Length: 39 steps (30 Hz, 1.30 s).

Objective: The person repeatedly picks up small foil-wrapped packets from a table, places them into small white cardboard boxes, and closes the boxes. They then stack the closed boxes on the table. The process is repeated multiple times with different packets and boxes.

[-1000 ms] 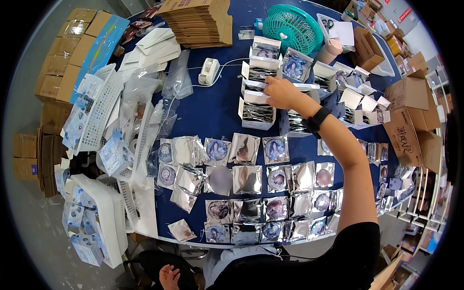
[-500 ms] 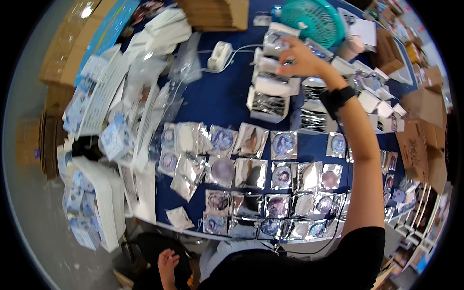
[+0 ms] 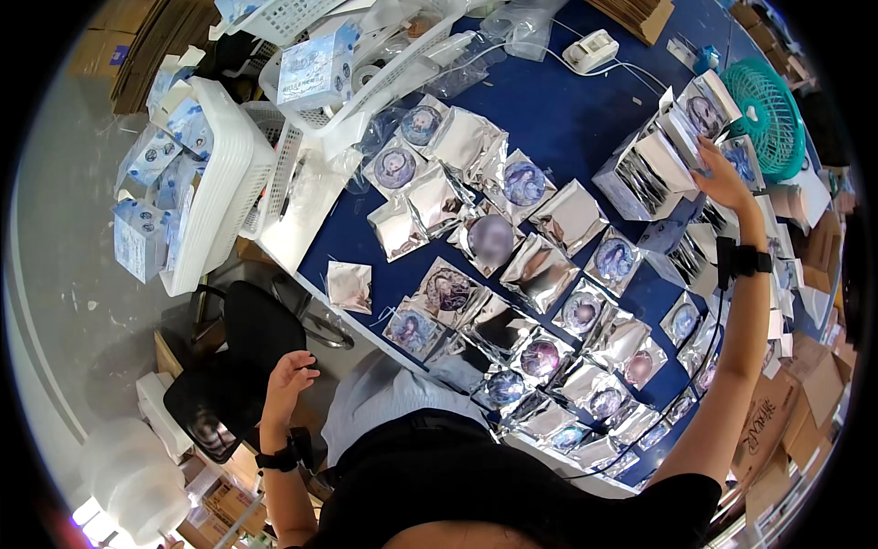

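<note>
My right hand [image 3: 727, 180] reaches to the far right of the table, its fingers stretched and slightly apart against the side of a white open-topped carton [image 3: 679, 134]. No held item shows between those fingers. Beside it, another carton [image 3: 660, 162] is packed with silvery pouches, and behind it stands a pouch with a round picture badge [image 3: 704, 115]. My left hand [image 3: 293, 373] hangs off the table's front edge near the chair, fingers loosely bent and apart, holding nothing. Rows of foil pouches [image 3: 541, 273] and round picture badges [image 3: 524, 184] lie across the blue table [image 3: 567, 119].
A green fan [image 3: 766, 119] stands beyond the cartons. White baskets [image 3: 240, 174] with blue-and-white boxes [image 3: 315, 69] crowd the left. A white tape dispenser [image 3: 590, 51] and cable lie at the back. A black chair [image 3: 247, 334] is by the front edge; brown cartons [image 3: 768, 412] sit right.
My view has turned, so the table now appears slanted. My right hand has shifted from over the farthest badge pouch to the carton's side. More of my left forearm shows.
</note>
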Available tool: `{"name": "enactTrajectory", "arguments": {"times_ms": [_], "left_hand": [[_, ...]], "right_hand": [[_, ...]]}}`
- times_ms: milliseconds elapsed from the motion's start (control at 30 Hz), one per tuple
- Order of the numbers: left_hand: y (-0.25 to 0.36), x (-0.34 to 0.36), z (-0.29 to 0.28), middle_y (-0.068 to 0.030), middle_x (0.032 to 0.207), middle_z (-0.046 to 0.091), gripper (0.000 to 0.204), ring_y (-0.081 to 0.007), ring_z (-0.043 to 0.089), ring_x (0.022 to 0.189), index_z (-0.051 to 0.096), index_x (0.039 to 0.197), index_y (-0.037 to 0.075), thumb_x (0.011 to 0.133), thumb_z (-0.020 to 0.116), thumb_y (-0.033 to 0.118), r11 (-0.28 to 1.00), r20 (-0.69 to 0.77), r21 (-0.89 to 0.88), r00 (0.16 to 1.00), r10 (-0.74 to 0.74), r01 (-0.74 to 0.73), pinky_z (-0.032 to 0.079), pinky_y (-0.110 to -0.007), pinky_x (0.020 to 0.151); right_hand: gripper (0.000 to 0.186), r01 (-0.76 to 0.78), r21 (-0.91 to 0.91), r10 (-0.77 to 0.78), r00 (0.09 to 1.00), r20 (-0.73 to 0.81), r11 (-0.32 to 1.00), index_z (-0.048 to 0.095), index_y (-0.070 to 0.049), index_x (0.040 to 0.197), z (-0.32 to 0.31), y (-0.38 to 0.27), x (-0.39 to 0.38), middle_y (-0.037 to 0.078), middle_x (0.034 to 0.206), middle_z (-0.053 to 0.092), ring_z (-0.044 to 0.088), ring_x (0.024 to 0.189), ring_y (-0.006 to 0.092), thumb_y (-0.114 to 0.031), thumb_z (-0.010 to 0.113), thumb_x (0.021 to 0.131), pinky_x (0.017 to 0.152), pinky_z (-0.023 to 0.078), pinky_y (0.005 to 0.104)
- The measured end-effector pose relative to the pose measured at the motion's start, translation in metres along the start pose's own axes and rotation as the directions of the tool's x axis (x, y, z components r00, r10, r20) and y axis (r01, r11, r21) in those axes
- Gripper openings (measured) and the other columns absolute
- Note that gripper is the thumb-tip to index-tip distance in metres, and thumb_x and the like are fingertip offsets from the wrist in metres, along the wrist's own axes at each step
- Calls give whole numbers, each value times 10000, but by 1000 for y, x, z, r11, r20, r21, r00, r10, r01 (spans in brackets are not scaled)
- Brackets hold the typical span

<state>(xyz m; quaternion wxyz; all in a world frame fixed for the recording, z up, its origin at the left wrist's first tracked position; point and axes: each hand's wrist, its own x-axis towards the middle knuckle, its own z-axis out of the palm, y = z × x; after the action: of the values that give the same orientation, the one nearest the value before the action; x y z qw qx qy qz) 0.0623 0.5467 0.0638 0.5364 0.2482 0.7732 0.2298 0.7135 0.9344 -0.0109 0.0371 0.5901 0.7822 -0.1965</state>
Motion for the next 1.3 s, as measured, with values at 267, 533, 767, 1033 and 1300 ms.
{"name": "enactTrajectory", "arguments": {"times_ms": [267, 533, 767, 1033, 1300], "left_hand": [[-8, 5, -4, -48, 1080, 568, 326, -126, 592, 892, 499, 1188, 55, 871, 534, 124, 1000, 9, -6, 1000, -8, 8, 457, -237, 770], [-13, 10, -5, -37, 1058, 583, 280, -117, 603, 873, 517, 1161, 68, 886, 534, 112, 999, -3, -23, 999, -46, 46, 474, -217, 741], [-11, 15, -9, -41, 1052, 588, 283, -119, 609, 867, 513, 1167, 68, 890, 537, 118, 999, 5, -23, 999, -37, 37, 477, -211, 731], [-13, 16, -18, -43, 1063, 570, 300, -113, 596, 876, 508, 1177, 66, 884, 528, 126, 999, 33, -46, 999, 5, -3, 456, -204, 744], [-16, 20, -28, -65, 1112, 563, 301, -131, 589, 907, 489, 1188, 53, 893, 493, 114, 999, 54, -40, 998, 13, -10, 451, -238, 783]], "right_hand": [[587, -13, -62, 16, 999, 43, 998, 429, 72, 1258, 2, 10, -3, 218, 1417, 321, 303, 1318, 345, -174, 634, 766, 1072, 264, 374], [549, 29, -59, -29, 999, -13, 998, 506, 30, 1206, 5, -21, -9, 293, 1347, 370, 395, 1231, 409, -327, 616, 804, 1009, 350, 403], [551, 3, -33, -3, 1000, -26, 999, 493, -1, 1239, 8, -21, -10, 289, 1357, 358, 389, 1233, 417, -340, 605, 819, 1009, 352, 399], [395, 58, -68, -64, 993, -98, 996, 553, 45, 1030, 15, -8, -12, 290, 1305, 417, 375, 1240, 420, -243, 656, 780, 1007, 352, 406], [498, -103, -53, 99, 992, -76, 993, 508, 57, 1182, 12, -8, -9, 260, 1402, 317, 333, 1291, 383, -179, 655, 769, 1044, 305, 380]]}}
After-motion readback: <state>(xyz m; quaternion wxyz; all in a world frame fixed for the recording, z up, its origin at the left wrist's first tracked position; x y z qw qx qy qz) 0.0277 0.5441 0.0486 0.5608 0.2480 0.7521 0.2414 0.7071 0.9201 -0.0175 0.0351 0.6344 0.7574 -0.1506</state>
